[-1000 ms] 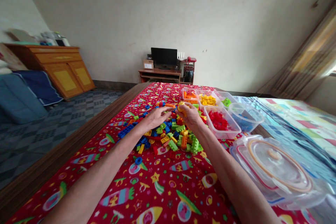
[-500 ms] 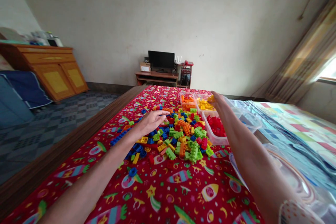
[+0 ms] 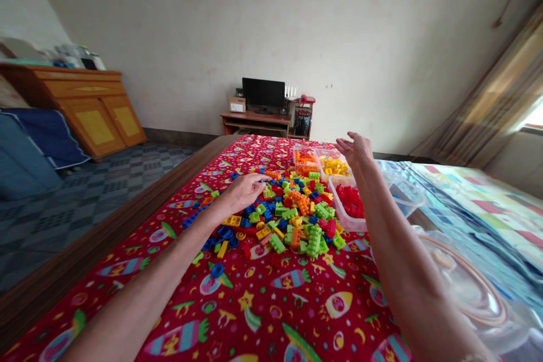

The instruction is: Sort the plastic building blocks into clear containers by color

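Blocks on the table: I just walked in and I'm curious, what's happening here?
A person's left hand rests on the pile of mixed blocks on the red cloth. The right hand, open and empty, is raised by the yellow-block tub, with the orange-block tub and red-block tub beside it.

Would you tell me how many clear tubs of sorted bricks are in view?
3: the orange-brick tub farthest, the yellow-brick tub beside it below the right hand, the red-brick tub nearer. Others may be hidden behind the forearm.

No legible text anywhere.
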### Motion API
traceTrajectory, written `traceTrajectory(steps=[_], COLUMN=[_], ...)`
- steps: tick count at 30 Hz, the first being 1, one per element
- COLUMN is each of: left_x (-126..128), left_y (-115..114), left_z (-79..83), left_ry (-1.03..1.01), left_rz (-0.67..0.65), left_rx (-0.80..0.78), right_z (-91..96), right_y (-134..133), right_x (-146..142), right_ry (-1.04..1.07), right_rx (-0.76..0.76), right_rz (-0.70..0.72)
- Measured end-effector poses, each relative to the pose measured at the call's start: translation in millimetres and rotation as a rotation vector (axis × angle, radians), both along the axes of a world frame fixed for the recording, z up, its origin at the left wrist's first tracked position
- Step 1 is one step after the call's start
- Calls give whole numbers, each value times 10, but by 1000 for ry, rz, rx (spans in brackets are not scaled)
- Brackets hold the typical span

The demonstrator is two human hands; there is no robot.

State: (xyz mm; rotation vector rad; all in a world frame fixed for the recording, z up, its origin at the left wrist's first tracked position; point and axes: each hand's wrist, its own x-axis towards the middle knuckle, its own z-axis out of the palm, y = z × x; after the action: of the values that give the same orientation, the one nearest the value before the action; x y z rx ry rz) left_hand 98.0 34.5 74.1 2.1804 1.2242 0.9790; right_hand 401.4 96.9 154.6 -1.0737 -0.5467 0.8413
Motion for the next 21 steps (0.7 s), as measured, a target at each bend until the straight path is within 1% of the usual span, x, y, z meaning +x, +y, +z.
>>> traceTrajectory(steps=[2, 4, 5, 7, 9, 10, 12, 13, 14, 16, 17, 19, 21], left_x=[-20, -61, -92, -180, -300, -372, -532, -619, -709, -891, -976, -1108, -1157], left_y=[19, 69, 103, 175, 220, 218, 146, 75, -15, -224, -328, -502, -610], left_z=[-10, -21, -20, -7, 10, 7, -45, -100, -174, -362, -461, -636, -749], left_ry=[105, 148, 153, 148, 128, 122, 137, 154, 181, 212, 214, 187, 125], left_rz=[7, 21, 30, 52, 90, 119, 197, 256, 342, 536, 592, 617, 568], left_rx=[97, 145, 155, 162, 149, 138, 115, 103, 85, -7, -57, -121, -132], right_z=[-49, -203, -311, -560, -801, -904, -1058, -1111, -1150, -1204, -1225, -1265, -1299], right_y=[-222, -472, -606, -884, -1153, -1272, -1453, -1509, -1541, -1542, -1520, -1462, -1416], right_x=[-211, -478, -630, -950, -1249, -1374, -1554, -1605, -1632, -1629, -1610, -1563, -1527], right_ry=[-36, -174, -292, -643, -968, -1099, -1296, -1370, -1426, -1489, -1503, -1513, -1528], right_rx=[77, 134, 145, 200, 295, 351, 430, 450, 460, 460, 457, 446, 436], right_rz=[62, 146, 203, 431, 512, 544, 589, 589, 584, 566, 562, 554, 538])
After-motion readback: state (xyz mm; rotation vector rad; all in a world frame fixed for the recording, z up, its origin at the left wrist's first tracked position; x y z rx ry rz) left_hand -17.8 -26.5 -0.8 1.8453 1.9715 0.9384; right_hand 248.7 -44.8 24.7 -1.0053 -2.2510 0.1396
